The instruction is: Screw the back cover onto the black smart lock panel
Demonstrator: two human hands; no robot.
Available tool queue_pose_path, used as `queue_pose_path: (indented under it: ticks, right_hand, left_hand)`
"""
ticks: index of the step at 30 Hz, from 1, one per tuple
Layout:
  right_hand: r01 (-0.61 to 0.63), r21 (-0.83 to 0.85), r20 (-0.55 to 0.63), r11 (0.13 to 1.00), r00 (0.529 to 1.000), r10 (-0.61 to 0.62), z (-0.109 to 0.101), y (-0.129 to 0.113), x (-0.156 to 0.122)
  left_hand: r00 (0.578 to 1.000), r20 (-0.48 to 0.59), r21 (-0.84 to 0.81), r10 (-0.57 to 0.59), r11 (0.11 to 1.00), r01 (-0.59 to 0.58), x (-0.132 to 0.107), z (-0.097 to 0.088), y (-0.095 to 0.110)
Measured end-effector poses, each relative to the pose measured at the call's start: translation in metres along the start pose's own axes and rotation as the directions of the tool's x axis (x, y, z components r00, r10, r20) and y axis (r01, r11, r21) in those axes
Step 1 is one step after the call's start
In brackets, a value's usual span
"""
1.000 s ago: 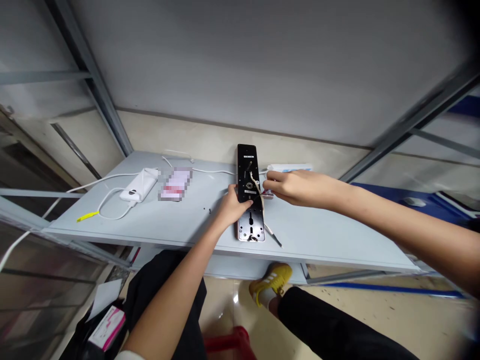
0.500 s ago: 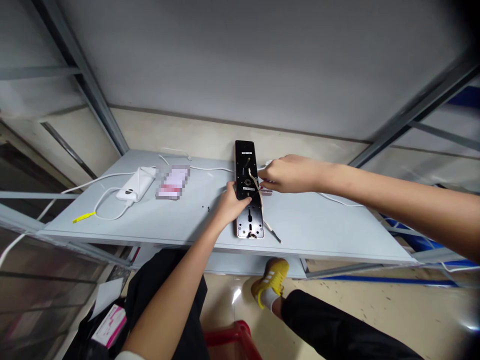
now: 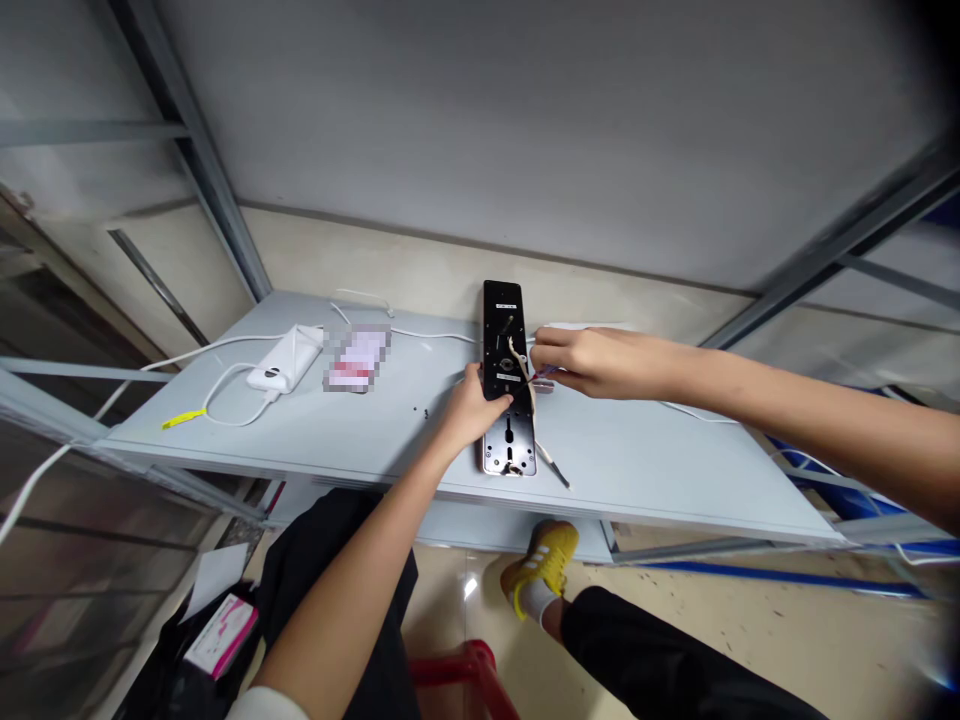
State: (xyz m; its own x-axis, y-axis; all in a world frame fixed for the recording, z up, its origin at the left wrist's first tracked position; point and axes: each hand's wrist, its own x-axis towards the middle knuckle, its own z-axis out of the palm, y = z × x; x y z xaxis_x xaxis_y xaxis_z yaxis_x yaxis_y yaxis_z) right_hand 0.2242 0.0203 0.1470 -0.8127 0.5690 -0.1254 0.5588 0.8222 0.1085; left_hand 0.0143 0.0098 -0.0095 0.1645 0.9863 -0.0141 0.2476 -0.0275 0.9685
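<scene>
The panel (image 3: 510,440) lies flat on the grey table (image 3: 352,440), its long axis running away from the person toward the wall (image 3: 525,130). The left hand (image 3: 471,410) grips its left edge at mid-length. The right hand (image 3: 592,360), on the opposite side, pinches a wire (image 3: 527,385) at the panel's centre. A power bank (image 3: 285,366) sits well to the left.
</scene>
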Motion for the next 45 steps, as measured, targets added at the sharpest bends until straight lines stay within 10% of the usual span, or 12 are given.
queue_pose_path:
  ticks: [12,20,30,36,45]
  right_hand:
    - [-0.167,0.313,-0.002,0.935,0.984,0.177,-0.001,0.019,0.009]
    - [-0.577,0.297,0.205,0.761,0.817,0.539,-0.002,0.015,0.009]
    - [-0.218,0.335,0.119,0.917,0.975,0.189,0.005,0.015,0.003]
    - [-0.177,0.324,0.012,0.929,0.983,0.183,0.006,0.011,-0.002]
    - [-0.264,0.348,0.015,0.9,0.961,0.277,0.022,0.015,-0.026]
  left_hand:
    - [1.0,-0.012,0.016,0.013,1.0,-0.013,0.005,0.003,-0.008]
    - [1.0,-0.005,0.002,0.026,1.0,-0.026,0.005,0.002,-0.007]
    - [0.961,-0.116,0.267,0.251,0.94,-0.213,-0.014,0.006,0.001]
    - [0.872,-0.096,0.382,0.48,0.827,-0.413,-0.015,0.006,-0.003]
    - [0.886,-0.114,0.338,0.449,0.857,-0.39,-0.01,0.001,-0.004]
